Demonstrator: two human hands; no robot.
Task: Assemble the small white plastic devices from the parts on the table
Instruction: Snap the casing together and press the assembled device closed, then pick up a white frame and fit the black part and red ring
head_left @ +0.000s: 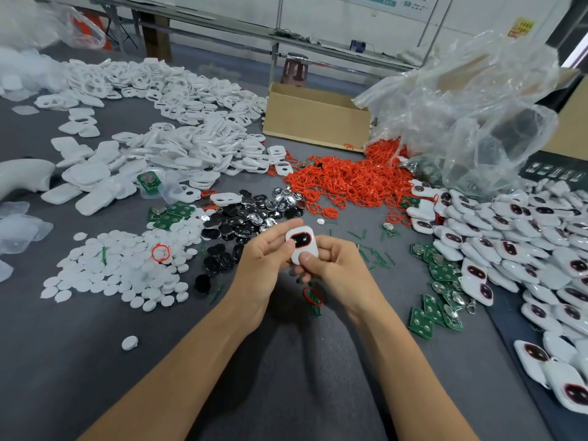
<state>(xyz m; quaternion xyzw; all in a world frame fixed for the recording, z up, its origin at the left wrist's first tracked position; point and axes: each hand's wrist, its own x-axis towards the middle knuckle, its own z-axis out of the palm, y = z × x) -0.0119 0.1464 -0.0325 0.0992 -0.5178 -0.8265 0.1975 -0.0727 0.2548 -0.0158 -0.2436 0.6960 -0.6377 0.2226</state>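
1. One grey tabletop (318,377) carries everything; a cardboard box (315,120) and a clear plastic bag (471,116) sit at its far side.
2. White shells (178,122) heaped far left; finished white devices (509,249) piled along the right.
3. Red rings (350,183) in a loose mound beside the bag.
4. White discs (121,268) spread at near left; black lenses (241,218) just beside them; green circuit boards (439,300) scattered at right.
5. Left hand (264,262) and right hand (334,262) meet above the tabletop centre, both pinching one white device (302,245), thumbs on its face, red ring and dark window facing up.
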